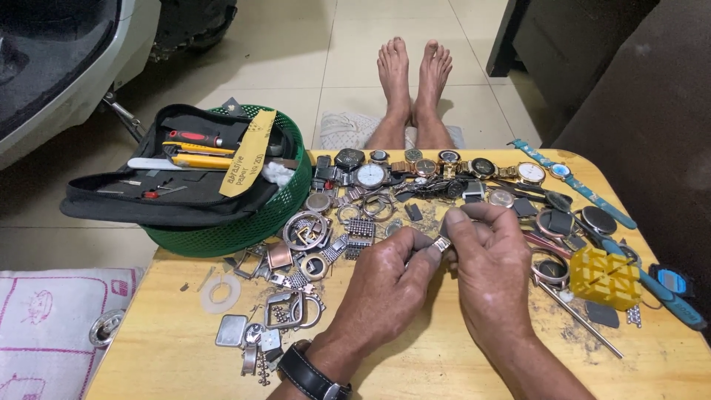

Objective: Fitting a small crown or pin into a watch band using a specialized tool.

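In the head view, both hands meet over the middle of a small wooden tabletop (pixel 170 348). The left hand (pixel 385 285), with a dark wristwatch (pixel 311 374) on its wrist, closes its thumb and forefinger on one end of a small metal watch part (pixel 442 244); the right hand (pixel 492 263) pinches the other end between its own thumb and curled fingers, so the piece is held just above the tabletop between the two hands. What kind of part it is cannot be told at this size. A row of wristwatches (pixel 415 169) lies along the far edge, and loose watch cases and band links (pixel 311 244) are scattered across the left half. A yellow plastic block (pixel 603 278) sits near the right edge, just right of the right hand, with a thin metal rod (pixel 581 318) lying beside it. A green mesh basket (pixel 244 222) at the far left corner carries an open black tool pouch (pixel 170 189). Beyond the far edge, two bare feet (pixel 413 74) rest on the tiled floor (pixel 281 52).
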